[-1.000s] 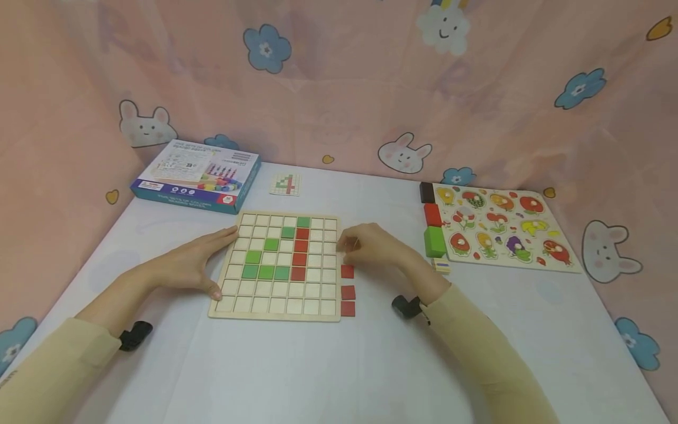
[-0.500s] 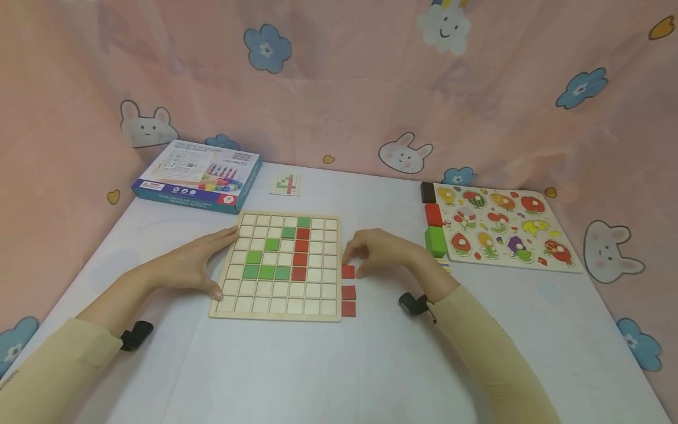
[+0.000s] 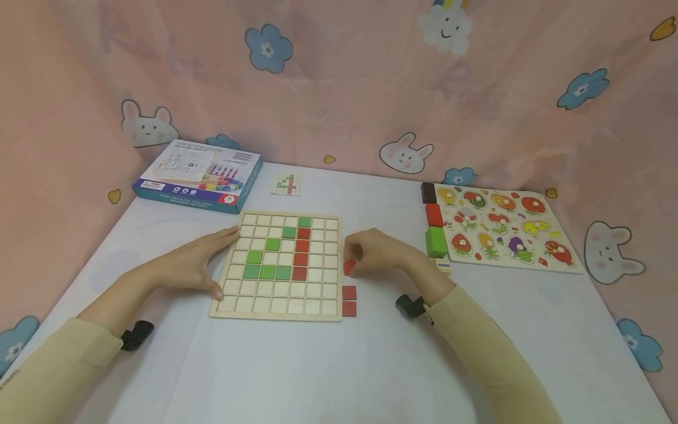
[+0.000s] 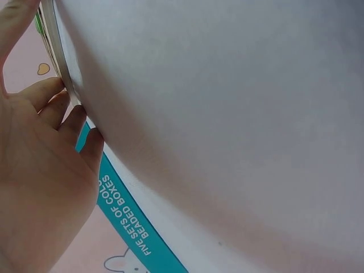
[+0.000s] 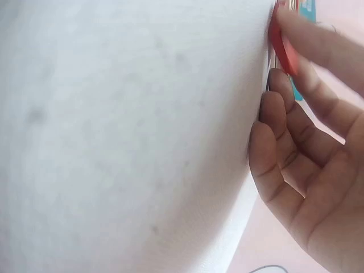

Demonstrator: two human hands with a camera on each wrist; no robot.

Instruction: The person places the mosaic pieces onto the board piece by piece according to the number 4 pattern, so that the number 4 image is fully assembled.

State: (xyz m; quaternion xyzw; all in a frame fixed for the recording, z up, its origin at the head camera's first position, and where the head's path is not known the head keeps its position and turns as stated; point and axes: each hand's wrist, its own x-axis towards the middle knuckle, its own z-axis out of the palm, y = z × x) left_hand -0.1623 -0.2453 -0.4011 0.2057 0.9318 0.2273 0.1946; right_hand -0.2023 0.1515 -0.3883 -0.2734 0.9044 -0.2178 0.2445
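Note:
A wooden grid board [image 3: 243, 318] lies flat on the table, with green and red square tiles set in some of its cells. My left hand [image 3: 182, 263] rests against the board's left side, fingers extended, thumb on the lower-left edge; the left wrist view shows its fingertips [image 4: 74, 116] by the board's edge. To the right of the board, my right hand [image 3: 378, 252] pinches a red square tile [image 5: 282, 45] between thumb and forefinger, and the tile is tilted. Two more red tiles [image 3: 349, 292] lie just below it, beside the board's right edge.
A small pattern card [image 3: 286, 185] lies behind the board. The boxed bead set [image 3: 198, 175] is at back left. On the right are a fruit puzzle board [image 3: 508, 229], a green block [image 3: 436, 242], a red block [image 3: 433, 215], a black block [image 3: 428, 193] and a small striped piece [image 3: 442, 266].
My right hand has moved down from beside the board's edge to the topmost loose red tile and now pinches it, lifting it into a tilt. The left hand has stayed still.

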